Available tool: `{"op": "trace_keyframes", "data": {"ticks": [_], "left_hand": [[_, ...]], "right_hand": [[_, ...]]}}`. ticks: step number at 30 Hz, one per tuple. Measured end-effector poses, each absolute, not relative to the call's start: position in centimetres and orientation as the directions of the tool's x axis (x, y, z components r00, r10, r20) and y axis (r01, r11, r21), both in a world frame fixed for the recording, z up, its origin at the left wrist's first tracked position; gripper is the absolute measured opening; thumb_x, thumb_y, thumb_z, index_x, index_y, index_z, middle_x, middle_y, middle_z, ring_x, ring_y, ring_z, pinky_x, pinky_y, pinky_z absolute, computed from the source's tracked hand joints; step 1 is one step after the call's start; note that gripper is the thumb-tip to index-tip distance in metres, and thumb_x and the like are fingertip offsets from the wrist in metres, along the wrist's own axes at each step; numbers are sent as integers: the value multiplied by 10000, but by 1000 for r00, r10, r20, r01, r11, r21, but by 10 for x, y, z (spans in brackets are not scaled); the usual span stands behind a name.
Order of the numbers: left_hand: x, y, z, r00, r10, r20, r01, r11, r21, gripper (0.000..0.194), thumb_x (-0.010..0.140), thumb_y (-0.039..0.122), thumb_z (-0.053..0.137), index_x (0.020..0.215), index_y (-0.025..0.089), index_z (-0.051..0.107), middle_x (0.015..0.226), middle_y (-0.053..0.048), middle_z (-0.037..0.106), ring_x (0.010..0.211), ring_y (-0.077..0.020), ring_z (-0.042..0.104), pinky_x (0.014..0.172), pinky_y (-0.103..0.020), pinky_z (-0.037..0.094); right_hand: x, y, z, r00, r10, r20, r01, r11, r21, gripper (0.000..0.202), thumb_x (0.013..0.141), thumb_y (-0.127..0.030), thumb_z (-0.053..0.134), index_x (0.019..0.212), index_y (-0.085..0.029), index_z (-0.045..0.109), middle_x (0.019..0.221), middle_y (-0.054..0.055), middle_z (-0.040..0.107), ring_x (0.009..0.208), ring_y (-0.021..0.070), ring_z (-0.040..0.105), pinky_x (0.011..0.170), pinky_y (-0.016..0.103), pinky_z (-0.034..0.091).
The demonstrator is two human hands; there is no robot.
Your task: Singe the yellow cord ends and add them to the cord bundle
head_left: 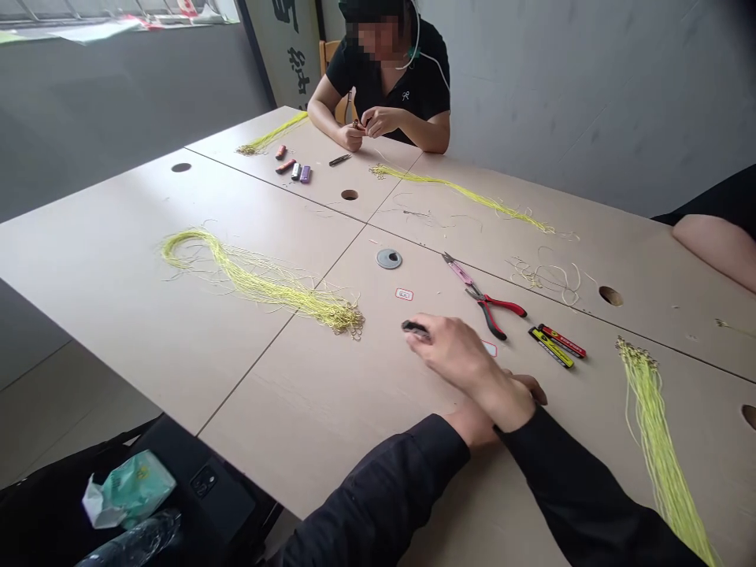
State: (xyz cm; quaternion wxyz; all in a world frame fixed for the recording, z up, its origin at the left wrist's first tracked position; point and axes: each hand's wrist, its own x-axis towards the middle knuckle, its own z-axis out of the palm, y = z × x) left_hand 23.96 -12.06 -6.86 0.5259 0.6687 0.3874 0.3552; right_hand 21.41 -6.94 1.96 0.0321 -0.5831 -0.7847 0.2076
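Observation:
My right hand is closed around a small black object, too blurred to name. It is above the tabletop, and its wrist crosses over my left hand. My left hand rests low near the table, its fingers mostly hidden behind the right wrist; a few fingertips show to the right. Ahead and to the left lies a bundle of yellow cords with metal ends gathered toward my right hand. Red-handled pliers and a pink-handled tool lie just beyond the hands. A red-edged label is partly covered by my right hand.
More yellow cords lie at right and across the table. Two small packs, a grey disc and another label lie nearby. The tabletop has round holes. Opposite sits a person working with both hands; another person's arm shows at right.

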Motion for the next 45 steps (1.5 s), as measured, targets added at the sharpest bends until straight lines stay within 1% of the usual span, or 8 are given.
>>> {"op": "trace_keyframes", "data": {"ticks": [5, 10, 18, 24, 31, 37, 43, 45], "left_hand": [[244, -120, -59, 495, 868, 32, 239, -172, 956, 128, 704, 108, 627, 793, 181, 684, 563, 41, 546, 602, -130, 535, 883, -319, 465], [239, -120, -47, 547, 837, 23, 328, -239, 914, 182, 751, 124, 599, 888, 170, 710, 603, 28, 588, 651, -137, 557, 908, -301, 451], [235, -122, -47, 594, 803, 53, 362, -325, 874, 207, 794, 154, 579, 954, 165, 710, 668, 3, 646, 704, -157, 593, 902, -310, 452], [235, -121, -48, 597, 799, 64, 363, -341, 867, 222, 789, 158, 544, 948, 175, 697, 695, 2, 664, 727, -162, 603, 935, -322, 446], [236, -123, -49, 575, 815, 67, 375, -336, 864, 224, 781, 143, 540, 932, 174, 702, 683, 1, 646, 732, -151, 609, 925, -292, 438], [233, -122, -50, 608, 790, 81, 372, -373, 850, 209, 800, 151, 573, 961, 170, 704, 684, 14, 640, 732, -146, 602, 929, -293, 446], [229, -125, -45, 605, 794, 56, 411, -371, 833, 218, 795, 113, 585, 963, 157, 717, 662, 12, 634, 722, -148, 603, 919, -288, 444], [230, -125, -44, 596, 802, 51, 420, -365, 831, 219, 789, 100, 584, 952, 150, 721, 649, 13, 626, 710, -147, 597, 909, -289, 445]], "right_hand": [[162, -80, 1, -484, 862, -151, 822, 388, -417, 254, 933, -232, 546, 1145, -292, 674, 1016, 20, 760, 896, 209, 701, 637, 263, 393], [161, -90, -10, -522, 846, -111, 793, 433, -428, 214, 926, -190, 543, 1071, -274, 676, 1013, 7, 758, 886, 204, 702, 626, 260, 379], [156, -98, -14, -454, 879, -147, 842, 369, -393, 119, 931, -208, 551, 1013, -214, 637, 895, 26, 755, 819, 229, 719, 619, 285, 380], [157, -100, -14, -395, 897, -200, 872, 297, -390, 130, 946, -288, 589, 1052, -215, 606, 939, 34, 765, 852, 237, 727, 637, 286, 414], [163, -108, -6, -356, 899, -257, 913, 275, -302, 120, 958, -235, 556, 1049, -192, 621, 912, 68, 759, 855, 256, 727, 624, 299, 399], [174, -118, -8, -286, 923, -259, 916, 184, -356, 170, 965, -277, 569, 1125, -220, 585, 934, 31, 766, 885, 232, 730, 641, 284, 400], [185, -123, -4, -272, 923, -273, 939, 192, -284, 138, 984, -255, 537, 1085, -206, 617, 987, 66, 756, 903, 241, 724, 633, 292, 401], [188, -125, -3, -266, 924, -276, 935, 177, -306, 157, 976, -249, 552, 1117, -207, 606, 1000, 61, 756, 917, 238, 724, 650, 286, 417]]}}
